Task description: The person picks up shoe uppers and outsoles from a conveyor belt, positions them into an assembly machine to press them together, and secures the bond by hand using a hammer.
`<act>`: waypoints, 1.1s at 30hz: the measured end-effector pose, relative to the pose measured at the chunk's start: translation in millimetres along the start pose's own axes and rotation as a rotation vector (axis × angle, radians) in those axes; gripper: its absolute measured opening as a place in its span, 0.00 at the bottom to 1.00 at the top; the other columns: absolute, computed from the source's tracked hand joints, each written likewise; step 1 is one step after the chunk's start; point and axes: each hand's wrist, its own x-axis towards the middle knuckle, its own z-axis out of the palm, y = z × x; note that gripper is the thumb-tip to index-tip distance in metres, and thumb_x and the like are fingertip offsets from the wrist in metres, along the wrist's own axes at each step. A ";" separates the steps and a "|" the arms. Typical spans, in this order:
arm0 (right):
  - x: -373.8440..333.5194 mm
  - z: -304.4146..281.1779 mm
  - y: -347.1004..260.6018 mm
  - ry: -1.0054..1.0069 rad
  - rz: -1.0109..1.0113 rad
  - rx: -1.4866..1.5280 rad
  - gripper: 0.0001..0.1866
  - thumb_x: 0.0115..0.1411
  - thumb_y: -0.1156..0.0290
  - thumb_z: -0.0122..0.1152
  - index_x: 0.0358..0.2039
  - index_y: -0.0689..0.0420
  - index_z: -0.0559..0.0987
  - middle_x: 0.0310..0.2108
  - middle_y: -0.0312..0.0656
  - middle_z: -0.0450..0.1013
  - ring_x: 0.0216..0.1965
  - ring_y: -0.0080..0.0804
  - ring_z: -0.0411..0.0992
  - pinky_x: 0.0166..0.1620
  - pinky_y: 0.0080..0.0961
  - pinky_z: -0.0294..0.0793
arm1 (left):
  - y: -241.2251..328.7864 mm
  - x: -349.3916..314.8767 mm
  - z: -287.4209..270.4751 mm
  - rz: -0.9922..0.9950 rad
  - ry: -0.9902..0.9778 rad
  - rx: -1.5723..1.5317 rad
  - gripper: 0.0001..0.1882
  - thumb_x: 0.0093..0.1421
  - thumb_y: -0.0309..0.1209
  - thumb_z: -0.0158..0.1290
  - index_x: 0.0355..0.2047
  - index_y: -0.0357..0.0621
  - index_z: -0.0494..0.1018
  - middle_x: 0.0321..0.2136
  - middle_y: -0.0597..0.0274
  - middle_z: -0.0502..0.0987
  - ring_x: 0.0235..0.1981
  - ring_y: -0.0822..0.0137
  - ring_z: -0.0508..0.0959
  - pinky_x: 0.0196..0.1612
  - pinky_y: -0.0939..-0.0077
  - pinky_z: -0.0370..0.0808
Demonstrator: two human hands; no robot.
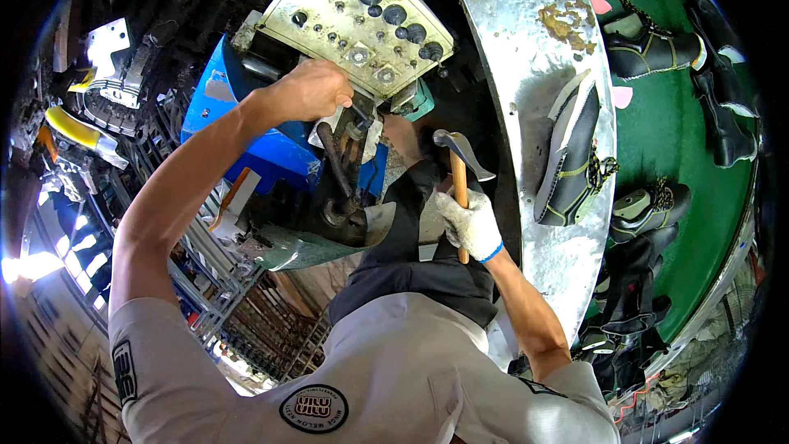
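Below the panel [329, 16], my right hand [471, 222] wraps the hammer [459, 178]; a firm grip should stop it twisting. Near the panel's lower edge, my left hand [315, 89] curls; whether it's pinching anything, I can't tell.

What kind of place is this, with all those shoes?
It's probably a shoe workshop or factory. Dark shoes lie on a green surface, there's a machine panel with black knobs, and the gloved right hand holds a hammer.
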 end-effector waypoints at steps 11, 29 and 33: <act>0.8 22.6 1.9 0.110 -0.002 -0.001 0.12 0.68 0.63 0.66 0.30 0.55 0.75 0.15 0.30 0.66 0.13 0.17 0.62 0.17 0.20 0.59 | -13.8 17.1 -15.5 0.032 -0.135 -0.024 0.08 0.55 0.31 0.57 0.30 0.43 0.85 0.28 0.43 0.80 0.37 0.42 0.81 0.42 0.49 0.76; 13.6 52.8 -0.2 0.170 -0.036 0.003 0.16 0.67 0.60 0.66 0.28 0.55 0.74 0.15 0.31 0.66 0.12 0.19 0.63 0.16 0.22 0.60 | -24.7 13.8 0.9 -0.030 -0.098 -0.430 0.07 0.59 0.30 0.59 0.32 0.37 0.80 0.28 0.45 0.80 0.30 0.50 0.80 0.36 0.57 0.74; 17.5 51.5 -0.9 0.119 -0.029 0.042 0.15 0.68 0.62 0.65 0.29 0.56 0.74 0.16 0.31 0.66 0.12 0.20 0.63 0.16 0.22 0.60 | -24.6 24.1 -3.3 -0.057 -0.102 -0.286 0.10 0.60 0.33 0.59 0.29 0.38 0.80 0.26 0.44 0.80 0.31 0.46 0.80 0.37 0.54 0.73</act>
